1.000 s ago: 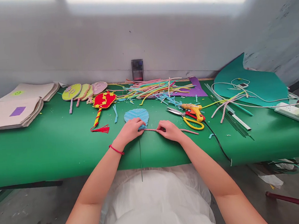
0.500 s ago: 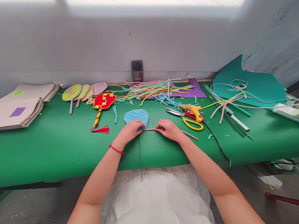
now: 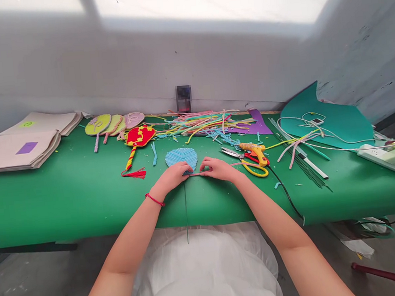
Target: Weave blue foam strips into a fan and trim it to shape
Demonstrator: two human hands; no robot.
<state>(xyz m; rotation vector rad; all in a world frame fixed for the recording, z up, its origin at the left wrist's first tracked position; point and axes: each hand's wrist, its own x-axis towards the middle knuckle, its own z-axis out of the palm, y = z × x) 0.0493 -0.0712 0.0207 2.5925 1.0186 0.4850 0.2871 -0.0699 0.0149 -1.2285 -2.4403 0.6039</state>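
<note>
A ribbed light-blue oval [image 3: 181, 157] lies on the green table, with a thin dark wire [image 3: 186, 209] running from its lower edge over the table's front edge. My left hand [image 3: 178, 173] is closed at the lower edge of the oval, pinching the end of a pink strip where it meets the wire. Just to the right, my right hand [image 3: 216, 169] pinches the same pink strip [image 3: 195, 174], which is stretched between my fingers. The strip's free end passes behind my right hand toward the yellow-handled scissors [image 3: 256, 169]. My fingertips hide the join.
An orange glue gun [image 3: 257, 153] lies by the scissors, its black cord trailing forward. Behind are colourful strips [image 3: 202, 123]; to the left, a red fan [image 3: 140, 136] and paper stacks [image 3: 18, 151]. Green wires [image 3: 306, 170] and a power strip [image 3: 392, 156] are at right.
My right hand has shifted slightly left, closer to my left hand. The pink strip's free end has swung upward, now reaching the scissors' handles. The view has tilted a little.
</note>
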